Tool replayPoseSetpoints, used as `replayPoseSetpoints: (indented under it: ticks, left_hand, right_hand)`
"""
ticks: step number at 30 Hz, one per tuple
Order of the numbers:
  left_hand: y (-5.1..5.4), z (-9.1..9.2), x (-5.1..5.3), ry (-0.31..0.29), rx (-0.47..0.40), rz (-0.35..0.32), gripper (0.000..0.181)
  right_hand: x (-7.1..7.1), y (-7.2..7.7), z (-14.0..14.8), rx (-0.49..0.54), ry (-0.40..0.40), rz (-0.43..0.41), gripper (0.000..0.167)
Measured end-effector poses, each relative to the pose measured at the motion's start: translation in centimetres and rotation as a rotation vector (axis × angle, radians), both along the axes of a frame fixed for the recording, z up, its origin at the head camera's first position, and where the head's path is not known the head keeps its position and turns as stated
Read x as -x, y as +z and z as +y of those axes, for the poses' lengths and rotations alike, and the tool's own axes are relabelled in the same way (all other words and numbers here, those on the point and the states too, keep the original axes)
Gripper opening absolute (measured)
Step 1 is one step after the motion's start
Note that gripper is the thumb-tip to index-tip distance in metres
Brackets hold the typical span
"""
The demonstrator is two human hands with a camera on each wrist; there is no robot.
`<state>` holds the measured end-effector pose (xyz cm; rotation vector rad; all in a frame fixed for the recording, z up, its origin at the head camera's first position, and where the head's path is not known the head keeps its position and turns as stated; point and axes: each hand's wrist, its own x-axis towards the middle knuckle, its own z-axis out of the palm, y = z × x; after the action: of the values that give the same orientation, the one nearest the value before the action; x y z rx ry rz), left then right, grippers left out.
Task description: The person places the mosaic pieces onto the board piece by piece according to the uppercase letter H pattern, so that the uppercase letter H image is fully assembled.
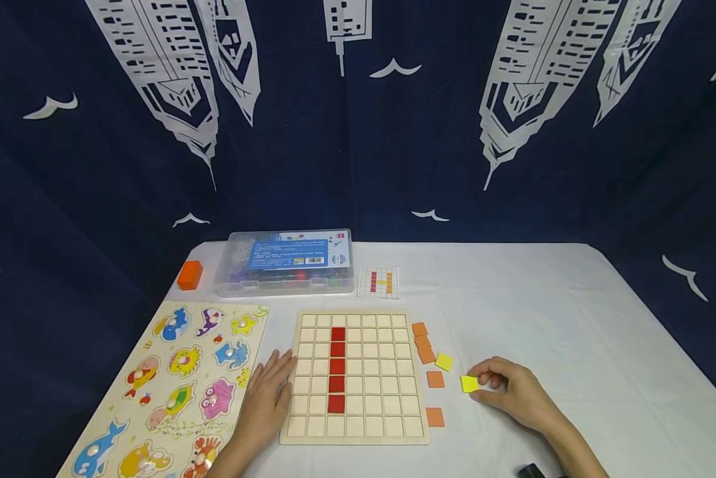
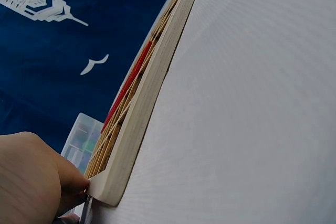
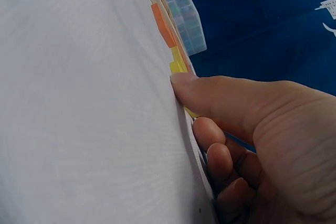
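A wooden grid board [image 1: 358, 431] lies flat in front of me, with several red square tiles [image 1: 337, 366] stacked in one column of its cells. My left hand [image 1: 264, 398] touches the board's left edge, fingers fairly straight; the left wrist view shows the hand [image 2: 31, 177] against the board's corner [image 2: 113, 187]. To the right of the board, my right hand [image 1: 516, 392] pinches a yellow square tile [image 1: 469, 384] between thumb and fingers. In the right wrist view the thumb covers part of that tile [image 3: 177, 66]. Another yellow tile [image 1: 444, 362] lies nearby.
Several orange tiles [image 1: 435, 417] lie along the board's right side. Behind stand a clear plastic case [image 1: 292, 282], a small pattern card [image 1: 378, 283] and an orange block [image 1: 189, 275]. A sea-animal puzzle board [image 1: 173, 372] lies left, partly beneath the left forearm. A black object [image 1: 531, 471] shows near the right forearm.
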<state>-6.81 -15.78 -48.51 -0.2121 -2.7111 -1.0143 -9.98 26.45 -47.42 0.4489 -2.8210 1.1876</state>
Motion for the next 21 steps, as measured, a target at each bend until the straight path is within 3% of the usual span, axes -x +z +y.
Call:
replayPoseSetpoints:
  ticks: [11, 16, 21]
  left_hand:
    - [-0.2, -0.1, -0.1, -0.001, 0.000, 0.014, 0.043]
    - [-0.1, 0.0, 0.0, -0.005, -0.005, 0.006, 0.043]
    - [-0.2, -0.1, 0.0, -0.005, -0.012, 0.003, 0.043]
  right_hand:
    - [0.2, 0.4, -0.4, -0.028, -0.025, 0.032, 0.024]
    - [0.5, 2.3, -1.8, -0.040, -0.030, -0.002, 0.021]
    - [1.5, 4.8, -5.1, -0.061, 0.034, -0.009, 0.021]
